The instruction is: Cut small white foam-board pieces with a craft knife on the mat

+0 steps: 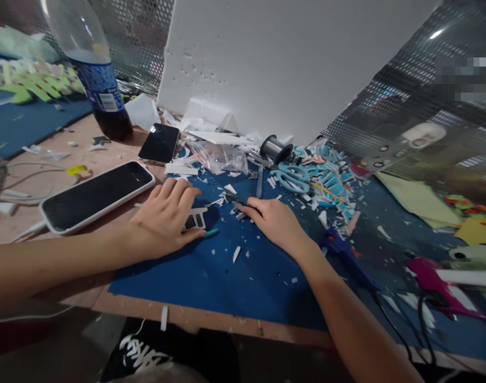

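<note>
My left hand (165, 219) rests over a small white cut-out piece (200, 217) with dark window-like openings. Its fingers are bent and its thumb lies along the near edge, holding the piece against the blue cutting mat (227, 282); the palm hides much of it. My right hand (275, 219) is closed around a slim dark tool (243, 203), whose greyish end points left among white scraps. Whether it is a knife or tweezers I cannot tell. Beyond that hand lie a grey flat strip (260, 181) and scissors with light blue handles (294, 178).
At left stand a cola bottle (103, 96), a white-framed phone (99, 197) and a smaller dark phone (159, 142). A wire spool (274, 149) sits behind, before a large white board (274, 58). Blue (346, 252) and magenta (446, 287) glue guns with cords lie right.
</note>
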`<state>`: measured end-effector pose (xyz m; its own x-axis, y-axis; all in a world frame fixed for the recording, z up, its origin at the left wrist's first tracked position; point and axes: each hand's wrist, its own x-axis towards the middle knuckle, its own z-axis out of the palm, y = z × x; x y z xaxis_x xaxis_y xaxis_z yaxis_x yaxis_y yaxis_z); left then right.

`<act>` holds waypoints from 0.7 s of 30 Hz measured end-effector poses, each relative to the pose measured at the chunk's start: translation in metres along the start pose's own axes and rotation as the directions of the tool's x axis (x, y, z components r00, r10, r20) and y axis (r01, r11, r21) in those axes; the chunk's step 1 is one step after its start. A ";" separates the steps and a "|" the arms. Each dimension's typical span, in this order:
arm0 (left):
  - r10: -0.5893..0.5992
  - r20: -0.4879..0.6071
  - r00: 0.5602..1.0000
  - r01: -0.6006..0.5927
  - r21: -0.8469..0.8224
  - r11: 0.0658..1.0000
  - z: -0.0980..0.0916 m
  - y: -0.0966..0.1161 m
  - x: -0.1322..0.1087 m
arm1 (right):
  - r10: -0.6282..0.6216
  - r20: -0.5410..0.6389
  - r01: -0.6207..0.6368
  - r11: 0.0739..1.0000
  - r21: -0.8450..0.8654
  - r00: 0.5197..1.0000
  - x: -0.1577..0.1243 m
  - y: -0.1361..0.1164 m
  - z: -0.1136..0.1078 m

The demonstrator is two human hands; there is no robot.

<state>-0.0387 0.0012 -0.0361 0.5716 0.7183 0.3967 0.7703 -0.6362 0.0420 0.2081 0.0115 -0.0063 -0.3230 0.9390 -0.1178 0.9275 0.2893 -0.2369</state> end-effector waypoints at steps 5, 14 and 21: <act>-0.011 0.007 1.000 0.011 -0.014 1.000 0.001 0.000 0.000 | -0.034 -0.047 0.031 0.998 -0.057 0.998 0.003 0.004 0.002; -0.019 0.065 0.998 0.020 -0.016 1.000 -0.001 0.001 0.000 | 0.053 -0.065 -0.028 0.941 0.336 0.996 -0.011 0.012 -0.015; 0.025 0.048 0.999 -0.020 -0.109 0.994 0.002 -0.001 -0.001 | 0.013 0.126 -0.074 0.868 0.492 0.992 -0.015 0.012 -0.017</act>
<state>-0.0392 0.0014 -0.0387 0.6039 0.7146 0.3531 0.7234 -0.6774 0.1338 0.2269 0.0039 0.0088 -0.3319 0.9119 -0.2416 0.7360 0.0901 -0.6710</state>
